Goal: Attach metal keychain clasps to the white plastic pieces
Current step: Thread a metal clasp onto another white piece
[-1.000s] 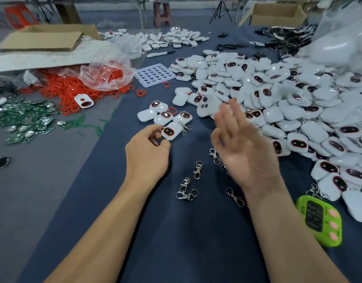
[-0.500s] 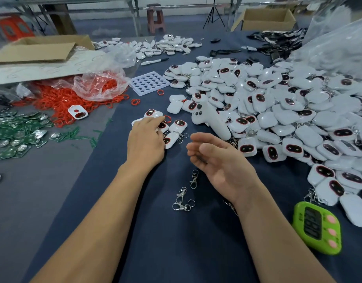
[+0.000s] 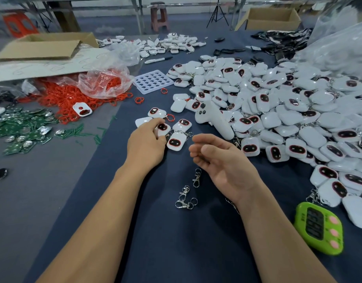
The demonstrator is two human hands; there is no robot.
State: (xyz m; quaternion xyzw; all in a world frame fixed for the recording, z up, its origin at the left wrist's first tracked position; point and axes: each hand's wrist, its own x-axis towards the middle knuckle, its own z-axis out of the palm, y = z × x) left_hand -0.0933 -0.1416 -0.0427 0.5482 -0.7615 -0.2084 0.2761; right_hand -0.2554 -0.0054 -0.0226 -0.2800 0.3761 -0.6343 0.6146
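The left grip [image 3: 145, 144] curls round a white piece [image 3: 163, 127] on the table [image 3: 176, 252]. The right grip [image 3: 223, 160] is loose and holds nothing. Clasps [image 3: 196, 177] lie near it. The piece looks light, hard and slippery, so hold its sides.

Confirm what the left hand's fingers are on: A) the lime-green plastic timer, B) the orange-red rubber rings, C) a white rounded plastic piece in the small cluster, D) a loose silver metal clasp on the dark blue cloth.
C: the left hand curls its fingers over a white rounded plastic piece with a red-rimmed dark window. The silver metal clasps lie loose nearer the body, and the right hand is open and empty.
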